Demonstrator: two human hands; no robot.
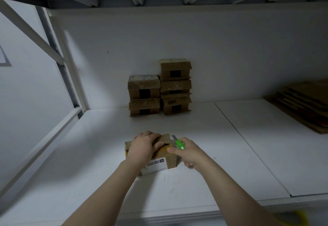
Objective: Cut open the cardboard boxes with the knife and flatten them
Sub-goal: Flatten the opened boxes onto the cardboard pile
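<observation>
White shelf bay, white back wall. We find one cardboard box near the front edge. The left hand is clamped over its top, fingers curled at the far edge, in our judgement to steady it for the cut. The right hand grips a green utility knife, blade out, beside the box's far right corner. Count: five taped boxes stacked at the wall, two and three; one under hand; one knife. A pile of flattened cardboard lies far right; its sheets cannot be counted.
</observation>
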